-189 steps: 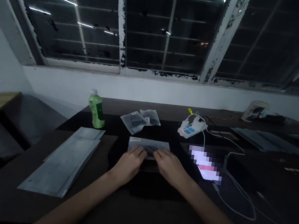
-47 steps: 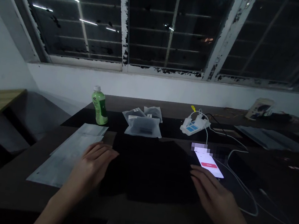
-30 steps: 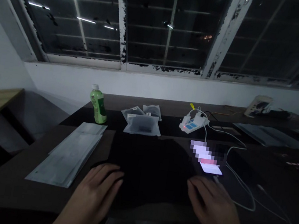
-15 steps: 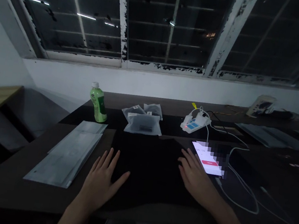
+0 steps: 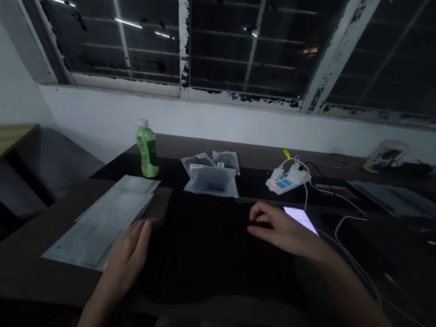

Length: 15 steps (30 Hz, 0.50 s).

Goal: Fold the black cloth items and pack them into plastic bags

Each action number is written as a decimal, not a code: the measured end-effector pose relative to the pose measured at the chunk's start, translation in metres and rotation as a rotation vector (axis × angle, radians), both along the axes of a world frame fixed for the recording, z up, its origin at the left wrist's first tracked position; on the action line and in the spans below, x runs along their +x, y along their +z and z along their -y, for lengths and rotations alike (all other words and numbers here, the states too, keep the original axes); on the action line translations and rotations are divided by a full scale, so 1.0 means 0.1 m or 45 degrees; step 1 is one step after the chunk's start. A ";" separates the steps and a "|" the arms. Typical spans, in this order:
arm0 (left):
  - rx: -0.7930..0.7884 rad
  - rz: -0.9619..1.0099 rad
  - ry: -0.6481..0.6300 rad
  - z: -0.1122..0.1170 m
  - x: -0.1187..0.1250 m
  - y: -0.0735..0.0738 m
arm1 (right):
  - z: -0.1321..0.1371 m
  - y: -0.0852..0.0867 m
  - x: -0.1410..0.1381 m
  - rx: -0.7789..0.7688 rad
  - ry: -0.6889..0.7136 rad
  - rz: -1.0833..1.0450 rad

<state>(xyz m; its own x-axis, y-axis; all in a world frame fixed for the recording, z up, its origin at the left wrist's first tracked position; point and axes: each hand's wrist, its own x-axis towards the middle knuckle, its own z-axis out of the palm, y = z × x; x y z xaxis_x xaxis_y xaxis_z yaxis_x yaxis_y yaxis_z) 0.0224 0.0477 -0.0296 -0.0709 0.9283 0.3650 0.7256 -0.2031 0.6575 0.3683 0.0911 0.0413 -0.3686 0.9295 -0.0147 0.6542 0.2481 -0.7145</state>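
1. In the head view, a black cloth [image 5: 210,249] is seen lying flat on the dark table [image 5: 23,277], directly in front of the person. A stack of empty pouches [image 5: 106,221] lies on its left and a lit phone [image 5: 301,219] on its right.
2. The left hand [image 5: 127,259] is placed at the cloth's left edge, just beside the stack. Its fingers are stretched straight and kept close together, and nothing is held.
3. The right hand [image 5: 287,234] is laid on the far right part of the cloth, just beside the phone. Its fingers are loosely curled, and whether fabric is pinched under them cannot be told in the dim light.
4. The work in hand is judged to be the flattening or squaring of the cloth. It is best done with the palms kept low and the pressure spread evenly from the middle outward, so that no crease is trapped.
5. Care is called for at both edges. The empty pouches should not be dragged by the left hand, and the phone and its white cable [image 5: 352,247] should not be nudged by the right.
6. The filled pouches [image 5: 212,178], the green bottle [image 5: 147,148] and the power strip [image 5: 286,179] are set well apart, beyond the cloth's far edge.
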 end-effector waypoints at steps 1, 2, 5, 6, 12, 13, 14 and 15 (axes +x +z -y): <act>-0.028 0.045 0.016 0.01 0.00 -0.01 | 0.01 0.03 -0.14 -0.083 -0.005 -0.119; -0.048 0.076 0.025 0.02 0.00 -0.02 | 0.03 0.04 -0.27 -0.158 0.006 -0.241; -0.054 0.108 0.025 0.04 0.01 -0.06 | 0.06 -0.07 -0.60 -0.363 0.078 -0.515; -0.046 0.111 0.024 0.05 0.01 -0.07 | 0.08 -0.13 -0.65 -0.384 0.084 -0.545; -0.016 0.148 0.015 0.06 -0.01 -0.08 | 0.37 -0.45 -0.55 0.183 -0.389 0.041; -0.021 0.155 0.017 0.07 -0.01 -0.08 | 0.44 -0.49 -0.53 0.188 -0.442 0.121; -0.031 0.161 0.021 0.07 -0.01 -0.08 | 0.50 -0.54 -0.53 0.149 -0.462 0.161; -0.038 0.166 0.028 0.07 0.00 -0.08 | 0.55 -0.59 -0.54 0.094 -0.457 0.176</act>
<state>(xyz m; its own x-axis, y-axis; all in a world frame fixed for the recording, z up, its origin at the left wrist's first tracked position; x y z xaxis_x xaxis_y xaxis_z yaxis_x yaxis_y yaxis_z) 0.0222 0.0409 -0.0375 -0.1362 0.9365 0.3232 0.6374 -0.1669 0.7522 0.3145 0.0362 -0.0174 -0.0191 0.9994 0.0302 0.7977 0.0335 -0.6021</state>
